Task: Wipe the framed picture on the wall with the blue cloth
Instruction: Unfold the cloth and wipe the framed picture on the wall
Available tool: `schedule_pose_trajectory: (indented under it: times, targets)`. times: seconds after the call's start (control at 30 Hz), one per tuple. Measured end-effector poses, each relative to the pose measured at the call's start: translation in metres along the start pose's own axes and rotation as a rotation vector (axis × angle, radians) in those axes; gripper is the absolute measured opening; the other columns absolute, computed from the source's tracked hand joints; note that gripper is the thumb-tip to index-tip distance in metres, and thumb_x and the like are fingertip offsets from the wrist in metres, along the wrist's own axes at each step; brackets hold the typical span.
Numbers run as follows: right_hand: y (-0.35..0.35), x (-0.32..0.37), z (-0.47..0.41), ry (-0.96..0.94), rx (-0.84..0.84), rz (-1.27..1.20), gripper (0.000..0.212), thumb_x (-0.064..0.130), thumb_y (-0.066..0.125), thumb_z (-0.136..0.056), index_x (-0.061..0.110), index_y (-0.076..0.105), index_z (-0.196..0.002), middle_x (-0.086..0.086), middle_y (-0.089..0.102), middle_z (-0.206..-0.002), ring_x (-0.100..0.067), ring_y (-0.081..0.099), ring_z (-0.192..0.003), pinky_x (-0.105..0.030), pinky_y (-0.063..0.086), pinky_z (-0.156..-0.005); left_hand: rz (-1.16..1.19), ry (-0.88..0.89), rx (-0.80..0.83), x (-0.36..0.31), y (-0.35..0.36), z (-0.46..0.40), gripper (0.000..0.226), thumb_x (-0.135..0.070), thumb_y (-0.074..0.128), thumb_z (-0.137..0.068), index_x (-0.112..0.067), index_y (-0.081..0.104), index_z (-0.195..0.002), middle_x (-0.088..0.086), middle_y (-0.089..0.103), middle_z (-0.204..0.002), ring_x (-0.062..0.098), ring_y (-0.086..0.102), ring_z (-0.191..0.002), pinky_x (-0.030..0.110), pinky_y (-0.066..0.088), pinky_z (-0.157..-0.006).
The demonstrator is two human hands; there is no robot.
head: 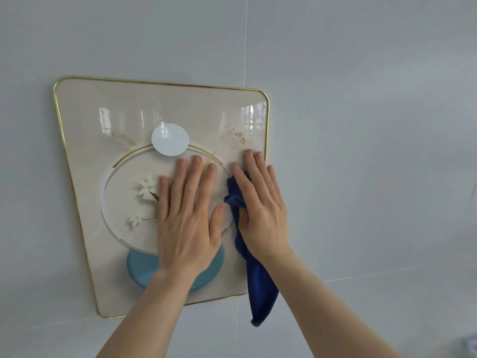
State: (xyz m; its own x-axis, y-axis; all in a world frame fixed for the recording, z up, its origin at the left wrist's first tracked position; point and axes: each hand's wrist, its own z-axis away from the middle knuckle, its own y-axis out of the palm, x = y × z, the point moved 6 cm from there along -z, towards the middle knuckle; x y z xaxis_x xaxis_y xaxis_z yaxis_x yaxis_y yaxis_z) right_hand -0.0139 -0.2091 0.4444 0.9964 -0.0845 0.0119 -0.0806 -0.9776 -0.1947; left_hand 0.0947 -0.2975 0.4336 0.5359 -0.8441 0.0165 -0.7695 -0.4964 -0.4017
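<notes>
Hands flat on glass: left hand (187, 218) spread open, empty, bracing centre; right hand (260, 202) palm-down, pinning dark blue microfibre cloth (254, 275), tail hanging past lower edge. Wiping seemingly midway; left and upper areas likely remain. Gold-rimmed, rounded-corner beige floral picture (85, 161) hangs on pale grey wall (361, 125), glossy, reflective.

Framed picture (165, 120): rounded-corner panel, thin gold rim, glossy beige face with window reflections. Printed white disc, gold-edged ring, white flowers, blue oval near bottom. Hangs flat on wall. Blue cloth (254, 277): dark blue, bunched against right part of picture face, loose tail drooping past lower right corner.
</notes>
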Motion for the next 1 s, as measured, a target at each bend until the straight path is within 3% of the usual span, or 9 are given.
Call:
schedule_pose_trajectory:
  times: [0.07,0.13,0.27,0.47,0.73,0.9,1.0]
  targets:
    - [0.006,-0.001,0.006,-0.025,0.019,0.001,0.053,0.016,0.053,-0.103,0.001,0.044,-0.153,-0.024,0.037,-0.164,-0.038,0.027,-0.159,-0.058,0.029,-0.128,-0.012,0.008,-0.032,0.002,0.005,0.000,0.062,-0.045,0.016,-0.108,-0.020,0.019,-0.164,0.004,0.012,-0.174,0.024,0.006,-0.162,0.054,0.010,-0.130]
    - [0.008,0.000,0.008,-0.051,0.032,0.003,0.065,0.034,0.049,-0.101,0.001,0.034,-0.156,-0.026,0.032,-0.166,-0.038,0.022,-0.160,-0.055,0.023,-0.131,-0.022,0.013,-0.067,0.003,0.009,-0.001,0.062,-0.044,0.015,-0.107,-0.020,0.021,-0.164,0.004,0.013,-0.173,0.023,0.006,-0.162,0.051,0.007,-0.131]
    - [0.010,-0.002,0.008,-0.070,0.007,0.024,0.067,0.047,0.036,-0.107,0.003,0.030,-0.156,-0.026,0.031,-0.166,-0.038,0.022,-0.160,-0.053,0.026,-0.131,-0.032,0.018,-0.133,0.003,0.011,-0.001,0.065,-0.047,0.012,-0.105,-0.019,0.025,-0.163,0.004,0.018,-0.172,0.022,0.009,-0.162,0.048,0.006,-0.132]
    - [0.015,-0.005,0.014,-0.086,-0.053,0.043,0.046,0.019,0.043,-0.110,0.004,0.038,-0.152,-0.024,0.031,-0.163,-0.040,0.027,-0.157,-0.057,0.029,-0.129,-0.058,0.014,-0.155,0.003,0.012,-0.001,0.066,-0.047,0.010,-0.105,-0.020,0.025,-0.163,0.003,0.018,-0.172,0.022,0.011,-0.161,0.046,0.006,-0.132]
    - [0.017,-0.007,0.037,-0.079,-0.045,0.040,0.055,-0.005,0.060,-0.099,0.004,0.044,-0.151,-0.024,0.036,-0.161,-0.035,0.025,-0.159,-0.053,0.025,-0.130,-0.058,0.011,-0.165,0.003,0.012,-0.002,0.065,-0.046,0.013,-0.104,-0.021,0.025,-0.163,0.002,0.017,-0.172,0.021,0.010,-0.161,0.045,0.004,-0.132]
    - [0.017,-0.013,0.089,-0.123,0.076,0.053,0.040,0.003,0.039,-0.110,0.007,0.052,-0.147,-0.023,0.044,-0.158,-0.036,0.031,-0.157,-0.054,0.036,-0.126,-0.061,0.027,-0.175,0.003,0.013,-0.001,0.064,-0.044,0.016,-0.105,-0.019,0.026,-0.163,0.003,0.018,-0.171,0.023,0.013,-0.161,0.046,0.005,-0.132]
    - [0.015,-0.014,0.103,-0.135,0.153,0.041,0.042,0.005,0.028,-0.113,0.004,0.053,-0.147,-0.022,0.044,-0.159,-0.037,0.033,-0.156,-0.055,0.040,-0.123,-0.079,0.029,-0.183,0.003,0.014,-0.001,0.064,-0.044,0.017,-0.104,-0.019,0.025,-0.163,0.003,0.016,-0.171,0.024,0.013,-0.161,0.046,0.005,-0.132]
